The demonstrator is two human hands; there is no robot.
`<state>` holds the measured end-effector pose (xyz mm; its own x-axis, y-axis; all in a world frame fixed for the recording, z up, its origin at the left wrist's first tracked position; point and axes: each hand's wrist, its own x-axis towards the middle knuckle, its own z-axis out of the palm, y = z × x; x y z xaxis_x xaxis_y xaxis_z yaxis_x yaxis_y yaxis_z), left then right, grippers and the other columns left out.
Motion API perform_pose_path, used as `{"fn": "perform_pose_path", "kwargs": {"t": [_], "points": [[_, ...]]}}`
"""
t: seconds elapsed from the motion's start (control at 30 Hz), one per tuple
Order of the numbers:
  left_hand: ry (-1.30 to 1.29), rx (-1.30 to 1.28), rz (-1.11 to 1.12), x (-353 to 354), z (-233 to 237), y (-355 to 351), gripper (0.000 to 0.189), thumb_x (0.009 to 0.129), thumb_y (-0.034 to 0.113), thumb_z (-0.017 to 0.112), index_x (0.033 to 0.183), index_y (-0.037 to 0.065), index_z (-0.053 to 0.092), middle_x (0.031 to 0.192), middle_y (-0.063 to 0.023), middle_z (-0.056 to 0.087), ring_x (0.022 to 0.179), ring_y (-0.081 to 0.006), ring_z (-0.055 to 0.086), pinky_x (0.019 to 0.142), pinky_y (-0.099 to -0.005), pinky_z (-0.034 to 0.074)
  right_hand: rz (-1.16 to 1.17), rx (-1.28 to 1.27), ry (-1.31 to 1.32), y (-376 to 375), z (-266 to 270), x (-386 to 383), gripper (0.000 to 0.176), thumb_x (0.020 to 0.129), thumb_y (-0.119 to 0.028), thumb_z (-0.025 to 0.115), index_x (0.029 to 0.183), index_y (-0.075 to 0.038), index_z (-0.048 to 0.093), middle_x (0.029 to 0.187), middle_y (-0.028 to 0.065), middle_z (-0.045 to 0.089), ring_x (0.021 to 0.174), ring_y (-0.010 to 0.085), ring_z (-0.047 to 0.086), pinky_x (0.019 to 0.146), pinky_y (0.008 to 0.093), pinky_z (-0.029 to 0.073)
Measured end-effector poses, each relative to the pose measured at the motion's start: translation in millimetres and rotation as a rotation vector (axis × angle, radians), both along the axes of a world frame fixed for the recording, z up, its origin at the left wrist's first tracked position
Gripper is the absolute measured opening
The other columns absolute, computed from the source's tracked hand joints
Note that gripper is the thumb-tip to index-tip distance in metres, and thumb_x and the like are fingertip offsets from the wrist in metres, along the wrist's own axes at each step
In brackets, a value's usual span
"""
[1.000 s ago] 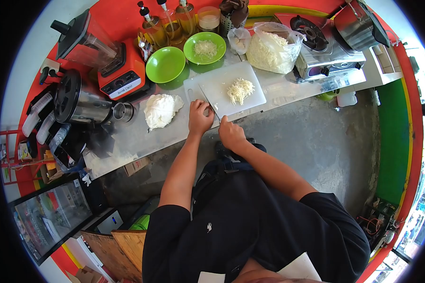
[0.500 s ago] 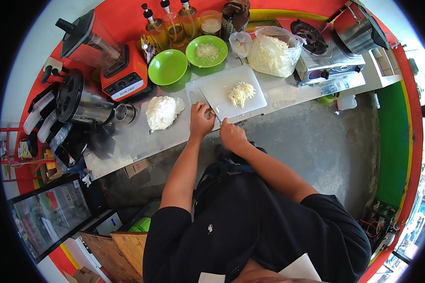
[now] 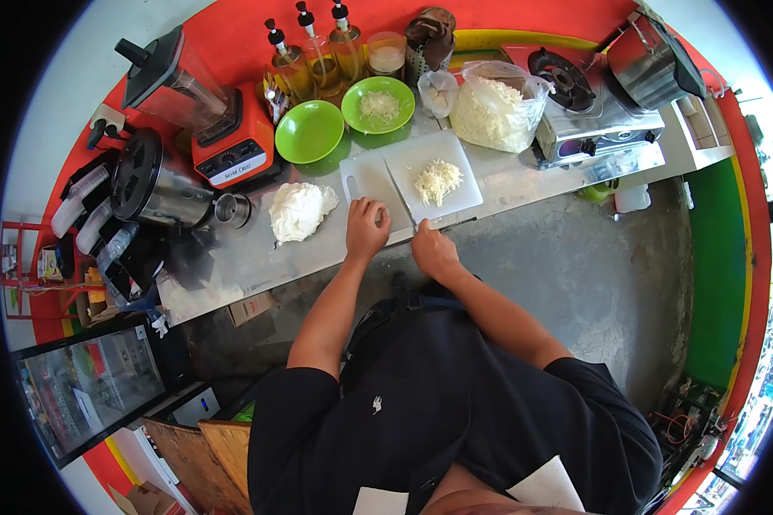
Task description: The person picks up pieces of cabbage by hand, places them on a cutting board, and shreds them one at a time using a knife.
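Note:
My right hand (image 3: 435, 251) is wrapped round the handle of a knife (image 3: 400, 190), whose thin blade slants up and left over the white cutting board (image 3: 371, 178). At the board's near left edge rests my left hand (image 3: 368, 227), its fingers curled in; whatever they hold is hidden. Right of the blade lies a pile of pale shredded food (image 3: 438, 182), perhaps cabbage or cheese. A white crumpled bundle (image 3: 301, 211), seemingly a plastic bag, sits on the counter to the left of my left hand.
Behind the board stand an empty green bowl (image 3: 310, 131), a green bowl with shreds (image 3: 399, 89) and a clear bag of shreds (image 3: 492, 113). A red blender (image 3: 231, 154) is at left, a gas stove (image 3: 594, 133) at right. Oil bottles (image 3: 324, 75) line the back.
The knife and my right hand have shifted to the right, away from my left hand, and the blade now lies closer to the shredded pile. My left hand stays near the board's edge.

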<state>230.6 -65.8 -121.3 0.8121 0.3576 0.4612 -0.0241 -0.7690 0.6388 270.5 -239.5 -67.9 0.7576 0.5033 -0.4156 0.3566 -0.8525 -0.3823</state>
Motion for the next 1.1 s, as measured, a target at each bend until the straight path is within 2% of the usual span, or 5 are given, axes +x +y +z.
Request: {"fn": "perform_pose_path", "kwargs": {"t": [0.37,0.63,0.77,0.83,1.1], "points": [[0.024,-0.012,-0.056,-1.8,3.0,-1.6,0.007,0.086,0.009,0.068,0.091,0.004,0.067,0.093,-0.0105,0.061,0.093,-0.0335,0.057,0.084,-0.0433,0.047,0.028,0.087,0.023,-12.4,19.5,24.2,0.026,0.096,-0.015,0.052,0.111,0.007,0.05,0.097,0.0325,0.07,0.093,0.0493,0.07,0.084,0.0549,0.056],[0.082,0.159,-0.199,-21.8,15.1,-1.0,0.025,0.089,0.009,0.068,0.112,-0.001,0.067,0.112,-0.013,0.06,0.104,-0.0343,0.055,0.092,-0.043,0.048,0.107,0.077,0.051,-5.9,10.3,5.9,0.025,0.095,-0.014,0.054,0.109,0.007,0.051,0.096,0.0327,0.07,0.091,0.0497,0.07,0.08,0.0548,0.058],[0.076,0.196,-0.273,-20.8,16.6,8.8,0.024,0.089,0.009,0.069,0.11,-0.001,0.065,0.109,-0.0129,0.06,0.101,-0.0347,0.055,0.09,-0.0422,0.049,0.122,0.03,0.005,-4.5,11.3,-0.7,0.025,0.094,-0.012,0.054,0.11,0.006,0.052,0.093,0.0308,0.071,0.091,0.047,0.072,0.081,0.0528,0.058],[0.102,0.084,-0.311,-14.7,19.1,13.4,0.022,0.088,0.011,0.07,0.107,0.001,0.065,0.108,-0.0117,0.06,0.099,-0.0343,0.055,0.088,-0.0429,0.048,0.116,0.002,0.023,-2.3,20.4,-2.8,0.025,0.093,-0.011,0.054,0.111,0.006,0.052,0.093,0.03,0.071,0.091,0.046,0.072,0.082,0.0523,0.058],[0.151,0.13,-0.189,-10.7,12.3,7.9,0.013,0.088,0.014,0.071,0.098,0.006,0.066,0.102,-0.0097,0.058,0.092,-0.0318,0.055,0.083,-0.0424,0.049,0.037,-0.043,-0.003,5.2,5.9,-17.2,0.02,0.094,-0.01,0.055,0.108,0.002,0.05,0.09,0.0258,0.073,0.088,0.0419,0.074,0.076,0.0486,0.06]]}}
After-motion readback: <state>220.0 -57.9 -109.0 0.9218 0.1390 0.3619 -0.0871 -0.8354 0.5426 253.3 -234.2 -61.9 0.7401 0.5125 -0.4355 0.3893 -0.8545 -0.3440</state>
